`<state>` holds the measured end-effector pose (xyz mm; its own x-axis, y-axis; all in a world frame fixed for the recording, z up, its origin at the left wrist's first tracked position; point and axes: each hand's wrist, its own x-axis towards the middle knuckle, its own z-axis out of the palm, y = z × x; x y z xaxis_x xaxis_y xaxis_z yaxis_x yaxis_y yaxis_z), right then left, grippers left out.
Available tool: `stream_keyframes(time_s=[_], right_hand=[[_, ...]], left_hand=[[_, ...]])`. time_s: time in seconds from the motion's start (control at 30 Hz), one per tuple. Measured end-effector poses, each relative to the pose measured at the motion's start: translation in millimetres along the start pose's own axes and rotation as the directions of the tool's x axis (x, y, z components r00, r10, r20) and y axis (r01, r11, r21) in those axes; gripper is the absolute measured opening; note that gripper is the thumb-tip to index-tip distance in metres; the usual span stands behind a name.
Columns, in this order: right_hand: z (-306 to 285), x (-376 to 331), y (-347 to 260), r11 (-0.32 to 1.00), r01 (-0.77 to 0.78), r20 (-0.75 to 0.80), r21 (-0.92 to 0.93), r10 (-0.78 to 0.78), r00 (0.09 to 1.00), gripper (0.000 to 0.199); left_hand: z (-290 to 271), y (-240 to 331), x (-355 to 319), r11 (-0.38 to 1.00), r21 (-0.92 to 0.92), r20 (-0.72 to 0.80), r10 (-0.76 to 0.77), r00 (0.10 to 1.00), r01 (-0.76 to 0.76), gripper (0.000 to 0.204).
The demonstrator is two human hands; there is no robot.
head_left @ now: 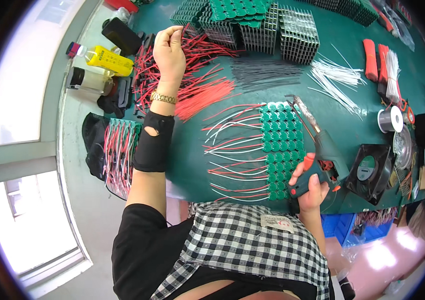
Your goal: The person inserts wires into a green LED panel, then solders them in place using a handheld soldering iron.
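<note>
Nearest, gripping the soldering gun (317, 165) in the right hand (311, 187), tip angling up-left over the green battery pack (281, 150). Farther off, pinching a red wire (185, 31) between left hand (169, 50) fingertips above the red wire pile (192, 80), well left of the pack.

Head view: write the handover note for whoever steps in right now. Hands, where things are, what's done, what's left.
Left hand: stretched out over the pile of red wires, fingertips pinched together; too small to tell whether a wire is between them.
Right hand: gripping the soldering gun, its tip resting by the top right corner of the green battery pack.
Pack lies flat on the green table, in front of the body.
Done: red and white leads already fan out from the pack's left edge, top to bottom.
Left: cannot tell which joints remain.
</note>
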<state>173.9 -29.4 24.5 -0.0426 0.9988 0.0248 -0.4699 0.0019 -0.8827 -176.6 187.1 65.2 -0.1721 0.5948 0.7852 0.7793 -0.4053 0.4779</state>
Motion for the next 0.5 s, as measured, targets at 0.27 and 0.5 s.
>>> stream_keyframes(time_s=[0.27,0.5], right_hand=[[-0.3,-2.4,2.2,0.999,0.025,0.001,-0.037,-0.025,1.0,0.045],[0.4,-0.2,0.5,0.998,0.048,0.027,-0.047,-0.046,0.999,0.045]], left_hand=[[-18.5,-0.2,34.4,0.758,-0.635,-0.176,-0.331,0.927,0.151,0.012],[-40.8,5.5,60.7,0.46,-0.871,-0.092,-0.498,0.863,0.173,0.017]])
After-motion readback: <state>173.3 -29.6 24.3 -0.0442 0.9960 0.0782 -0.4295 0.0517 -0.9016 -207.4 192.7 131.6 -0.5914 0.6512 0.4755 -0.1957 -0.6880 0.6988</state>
